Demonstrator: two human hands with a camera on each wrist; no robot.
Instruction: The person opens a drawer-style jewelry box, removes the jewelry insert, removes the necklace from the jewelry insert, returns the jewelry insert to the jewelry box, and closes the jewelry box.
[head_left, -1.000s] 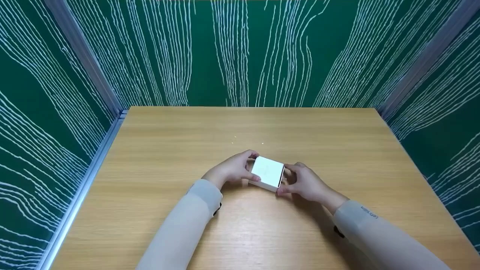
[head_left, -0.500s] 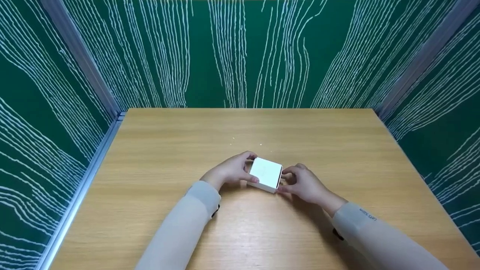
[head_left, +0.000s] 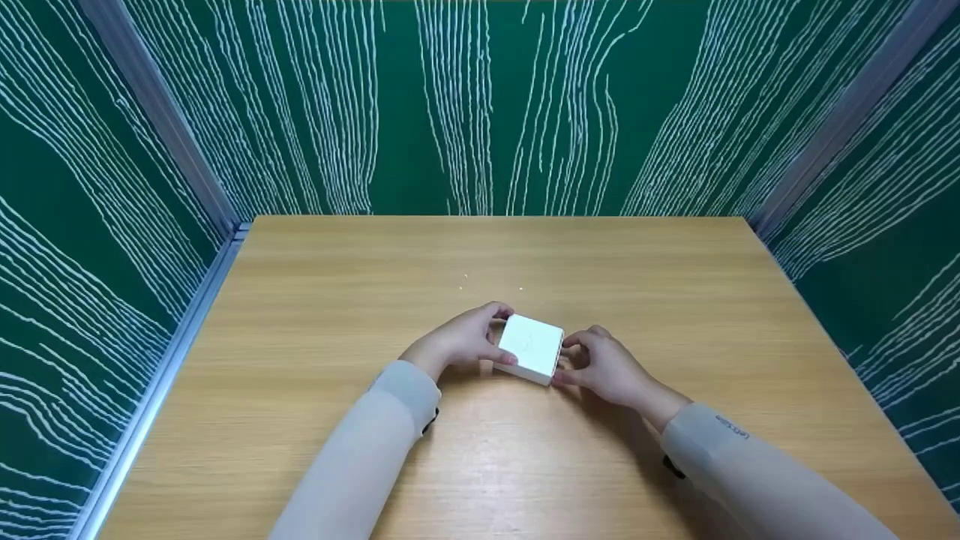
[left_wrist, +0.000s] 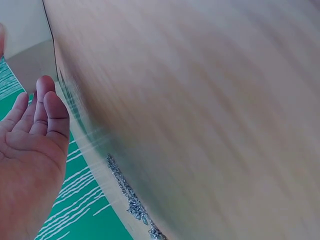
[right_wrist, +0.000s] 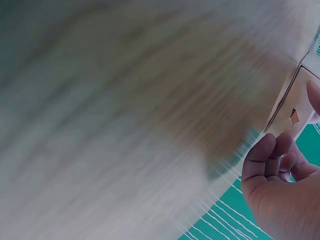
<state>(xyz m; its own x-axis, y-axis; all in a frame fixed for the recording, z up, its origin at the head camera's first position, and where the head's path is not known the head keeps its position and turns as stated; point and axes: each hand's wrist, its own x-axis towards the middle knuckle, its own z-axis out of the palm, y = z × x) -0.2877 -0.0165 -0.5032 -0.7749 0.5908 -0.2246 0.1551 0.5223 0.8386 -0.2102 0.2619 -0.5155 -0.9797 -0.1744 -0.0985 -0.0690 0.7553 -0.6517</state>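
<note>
A small square white box (head_left: 531, 346) lies near the middle of the wooden table, slightly turned. My left hand (head_left: 469, 337) grips its left side, thumb on the near edge of the top and fingers round the far side. At the right end of the box, my right hand (head_left: 607, 367) holds the edges between thumb and fingers. In the right wrist view the end panel of the box (right_wrist: 285, 107) shows a small diamond-shaped hole, with curled fingers (right_wrist: 260, 155) beside it. The left wrist view shows a corner of the box (left_wrist: 30, 62) above the left fingertips.
A few tiny white specks (head_left: 520, 289) lie on the wooden table (head_left: 337, 285) beyond the box. Green walls with white lines (head_left: 420, 112) enclose the back and sides, and a metal rail (head_left: 161, 375) runs along the left edge.
The dark gap along the box's right end has closed to a lighter edge. Both hands keep nearly the same place on the box; the whole view shifted slightly.
</note>
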